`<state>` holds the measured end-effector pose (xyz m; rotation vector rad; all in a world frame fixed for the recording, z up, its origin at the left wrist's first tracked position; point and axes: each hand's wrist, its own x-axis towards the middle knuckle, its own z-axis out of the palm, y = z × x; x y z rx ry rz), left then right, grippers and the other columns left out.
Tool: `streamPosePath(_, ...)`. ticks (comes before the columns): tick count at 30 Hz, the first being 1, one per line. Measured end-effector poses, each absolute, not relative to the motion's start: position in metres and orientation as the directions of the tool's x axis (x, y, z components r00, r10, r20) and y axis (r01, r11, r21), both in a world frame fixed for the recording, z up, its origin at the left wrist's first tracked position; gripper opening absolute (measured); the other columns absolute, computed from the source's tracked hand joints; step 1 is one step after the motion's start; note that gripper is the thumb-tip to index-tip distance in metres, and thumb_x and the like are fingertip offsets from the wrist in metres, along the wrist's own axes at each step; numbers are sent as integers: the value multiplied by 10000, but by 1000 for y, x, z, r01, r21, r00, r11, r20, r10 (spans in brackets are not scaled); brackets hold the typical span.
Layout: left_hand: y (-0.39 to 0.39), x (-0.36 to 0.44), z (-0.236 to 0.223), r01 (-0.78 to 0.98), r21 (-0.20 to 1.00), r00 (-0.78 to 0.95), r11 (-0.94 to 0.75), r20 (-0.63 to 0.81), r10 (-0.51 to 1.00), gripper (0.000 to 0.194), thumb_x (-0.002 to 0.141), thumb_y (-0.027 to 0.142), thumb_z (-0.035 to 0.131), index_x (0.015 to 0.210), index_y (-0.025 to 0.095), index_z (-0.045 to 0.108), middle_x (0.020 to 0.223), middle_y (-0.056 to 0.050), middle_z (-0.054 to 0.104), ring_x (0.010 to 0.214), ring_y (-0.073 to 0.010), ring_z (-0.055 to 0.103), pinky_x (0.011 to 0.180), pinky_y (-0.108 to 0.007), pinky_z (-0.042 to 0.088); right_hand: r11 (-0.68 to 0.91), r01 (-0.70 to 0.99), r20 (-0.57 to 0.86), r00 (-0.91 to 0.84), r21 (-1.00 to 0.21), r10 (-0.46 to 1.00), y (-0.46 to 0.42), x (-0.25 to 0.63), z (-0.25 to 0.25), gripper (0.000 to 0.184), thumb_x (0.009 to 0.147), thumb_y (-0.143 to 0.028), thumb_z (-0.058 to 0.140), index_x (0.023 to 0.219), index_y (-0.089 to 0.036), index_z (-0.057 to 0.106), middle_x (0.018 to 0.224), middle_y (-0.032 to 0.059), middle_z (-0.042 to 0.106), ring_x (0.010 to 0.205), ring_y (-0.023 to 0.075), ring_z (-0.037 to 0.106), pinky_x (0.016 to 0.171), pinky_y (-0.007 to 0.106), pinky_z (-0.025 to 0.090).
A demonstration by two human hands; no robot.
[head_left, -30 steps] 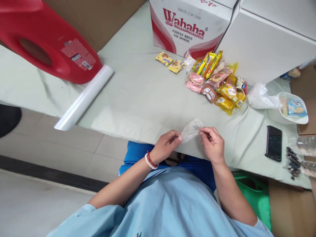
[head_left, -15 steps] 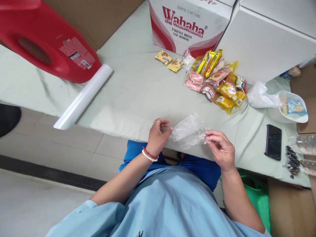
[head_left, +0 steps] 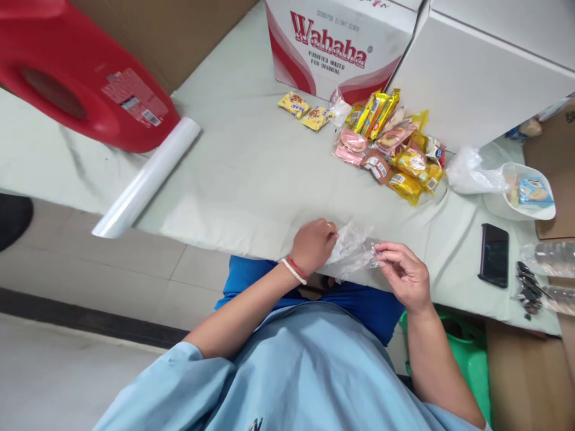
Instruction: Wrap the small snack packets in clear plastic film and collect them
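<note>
The clear plastic bag [head_left: 353, 248], a small bunched wad between the fingers a second ago, is now spread wider at lower center of the frame, though its left end looks more gathered and lies farther right than half a second ago. The left hand [head_left: 314, 244], open with fingers and thumb apart half a second ago, has swung right and turned its back up, fingers curled in at the bag's left end, their tips hidden. The right hand [head_left: 405, 276] sits lower and farther right than a second ago, its forearm likewise, so the green bag [head_left: 471, 359] now shows on both sides of it.
</note>
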<state>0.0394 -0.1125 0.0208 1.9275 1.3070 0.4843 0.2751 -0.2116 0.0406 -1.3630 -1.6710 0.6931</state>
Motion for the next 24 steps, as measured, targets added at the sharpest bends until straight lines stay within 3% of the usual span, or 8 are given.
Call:
streamPosePath(4,-101,14,20,233,970,306,75,-146,941,142,931,319,623,845,207,638,787,-9,691,766,-169,655,761,-308,500,226,493,264,9,-840,964,-219,294,36,123,949,-184,715,1020,-268,768,1151,73,750,1007,214,734,835,352,617)
streamPosePath(7,-93,-5,23,-22,981,202,191,-183,962,261,895,444,704,847,208,604,813,-17,725,777,-160,692,763,-288,531,201,498,264,60,-843,963,-219,301,35,72,941,-220,724,981,-258,769,1125,80,754,979,222,736,793,353,623)
streamPosePath(10,-86,-18,26,-155,964,60,218,-211,976,354,850,497,778,870,222,555,802,5,716,692,-135,700,684,-260,546,194,504,272,85,-842,959,-214,306,36,40,933,-256,734,953,-255,770,1113,84,758,989,235,737,789,365,627)
streamPosePath(14,-77,-26,25,-112,984,-55,142,-148,987,382,870,506,777,885,242,502,683,68,644,435,-80,549,454,-209,436,192,505,256,61,-841,965,-198,318,31,55,936,-278,730,957,-254,775,1123,80,761,983,227,741,787,357,620)
streamPosePath(17,-76,-25,24,-42,994,-58,102,-105,993,368,921,535,726,907,256,486,644,88,609,372,-78,493,382,-210,373,173,582,204,-13,-795,979,-179,329,31,100,947,-296,700,960,-242,784,1187,89,755,1022,231,739,848,381,618)
streamPosePath(22,-89,-21,35,175,980,-32,-89,96,995,275,1026,508,600,949,248,550,707,54,627,473,-90,562,508,-230,443,200,769,340,23,-607,940,-150,322,54,207,967,-335,673,1125,-263,785,1334,109,696,1188,285,670,964,462,590)
streamPosePath(24,-98,-19,45,288,923,83,-255,241,967,243,1058,452,547,952,241,604,728,20,643,566,-116,599,613,-257,478,287,780,357,-88,-556,930,-143,304,62,371,946,-405,738,1298,-290,729,1385,108,678,1272,317,621,1065,520,547)
